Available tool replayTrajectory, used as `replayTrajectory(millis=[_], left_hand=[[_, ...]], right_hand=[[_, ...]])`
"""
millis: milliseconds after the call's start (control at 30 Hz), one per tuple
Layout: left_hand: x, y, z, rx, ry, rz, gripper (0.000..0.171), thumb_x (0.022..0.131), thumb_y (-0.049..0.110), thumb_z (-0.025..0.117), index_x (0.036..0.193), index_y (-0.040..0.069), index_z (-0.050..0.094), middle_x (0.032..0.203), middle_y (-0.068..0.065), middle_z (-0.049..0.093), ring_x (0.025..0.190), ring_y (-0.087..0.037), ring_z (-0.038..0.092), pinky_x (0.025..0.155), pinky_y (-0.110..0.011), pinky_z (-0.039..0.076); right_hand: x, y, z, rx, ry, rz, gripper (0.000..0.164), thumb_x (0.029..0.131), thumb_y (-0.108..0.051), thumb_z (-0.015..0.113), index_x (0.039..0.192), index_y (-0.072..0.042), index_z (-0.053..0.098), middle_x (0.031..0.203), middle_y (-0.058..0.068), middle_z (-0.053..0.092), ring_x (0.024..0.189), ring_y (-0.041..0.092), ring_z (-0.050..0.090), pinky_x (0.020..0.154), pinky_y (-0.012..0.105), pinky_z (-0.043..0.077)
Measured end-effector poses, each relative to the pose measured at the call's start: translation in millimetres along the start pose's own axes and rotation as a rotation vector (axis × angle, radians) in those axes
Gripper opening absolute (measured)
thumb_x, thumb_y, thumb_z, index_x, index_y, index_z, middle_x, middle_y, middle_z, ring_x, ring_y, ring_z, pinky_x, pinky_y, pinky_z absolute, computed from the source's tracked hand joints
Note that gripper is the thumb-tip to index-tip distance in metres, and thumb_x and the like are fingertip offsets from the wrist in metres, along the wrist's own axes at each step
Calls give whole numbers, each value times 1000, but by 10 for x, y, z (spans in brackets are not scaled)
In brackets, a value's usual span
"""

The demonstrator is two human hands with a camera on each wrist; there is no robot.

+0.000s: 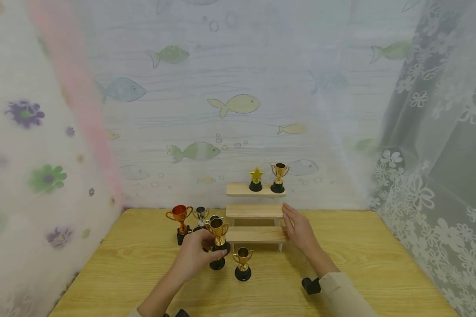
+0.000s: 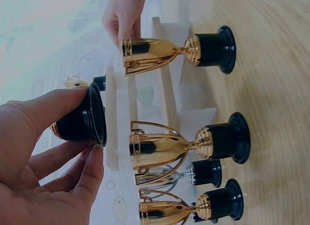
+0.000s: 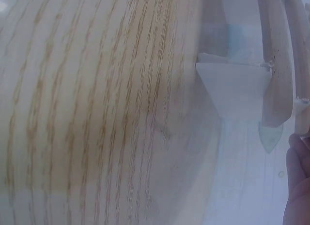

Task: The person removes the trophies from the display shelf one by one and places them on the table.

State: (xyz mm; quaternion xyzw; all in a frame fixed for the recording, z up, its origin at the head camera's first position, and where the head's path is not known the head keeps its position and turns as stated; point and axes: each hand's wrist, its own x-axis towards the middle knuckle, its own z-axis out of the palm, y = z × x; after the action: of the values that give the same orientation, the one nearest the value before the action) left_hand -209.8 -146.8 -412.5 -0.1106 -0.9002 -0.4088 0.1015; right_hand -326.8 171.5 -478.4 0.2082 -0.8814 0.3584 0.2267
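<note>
My left hand [image 1: 196,253] holds a small gold trophy cup [image 1: 217,228] by its black base [image 2: 80,119], thumb on one side and fingers on the other. It is lifted above the table, left of a three-step wooden display stand [image 1: 255,211]. With fingers extended, my right hand [image 1: 299,229] rests against the stand's right end. The top step bears a gold star trophy [image 1: 256,175] and another gold cup [image 1: 279,171]. In front of the stand, one gold cup [image 1: 243,259] stands upright on the table. Another gold cup [image 2: 157,148] is partly hidden below the held one in the head view.
Left of the stand are a larger orange-bronze cup [image 1: 180,214] and a silver cup [image 1: 200,214], with more cups partly hidden behind my left hand. The wood-grain table [image 1: 341,246] backs onto a fish-patterned curtain [image 1: 238,132]. Lacy fabric [image 1: 424,193] hangs at right.
</note>
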Motion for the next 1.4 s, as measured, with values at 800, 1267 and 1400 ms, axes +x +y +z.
replayTrajectory(millis=[800, 1267, 1400], left_hand=[[-189, -219, 137, -67, -112, 22, 32, 71, 16, 94, 93, 6, 72, 86, 1, 69, 77, -13, 64, 69, -30, 54], [-210, -481, 332, -172, -250, 11, 32, 69, 4, 92, 94, 2, 73, 87, 1, 68, 76, -11, 61, 65, -24, 51], [-205, -547, 372, -152, -276, 18, 31, 68, 4, 94, 92, 4, 74, 87, 2, 67, 77, -11, 58, 65, -24, 48]], right_hand=[[-12, 22, 16, -14, 18, -10, 37, 107, -9, 52, 137, 12, 56, 148, 25, 52, 134, 43, 51, 106, 55, 43], [-13, 13, 8, -12, 6, -11, 37, 108, -9, 51, 137, 14, 56, 148, 25, 52, 134, 44, 51, 107, 56, 43], [-15, 14, 10, -7, 7, -13, 37, 108, -9, 51, 137, 13, 56, 148, 25, 51, 134, 44, 51, 107, 56, 43]])
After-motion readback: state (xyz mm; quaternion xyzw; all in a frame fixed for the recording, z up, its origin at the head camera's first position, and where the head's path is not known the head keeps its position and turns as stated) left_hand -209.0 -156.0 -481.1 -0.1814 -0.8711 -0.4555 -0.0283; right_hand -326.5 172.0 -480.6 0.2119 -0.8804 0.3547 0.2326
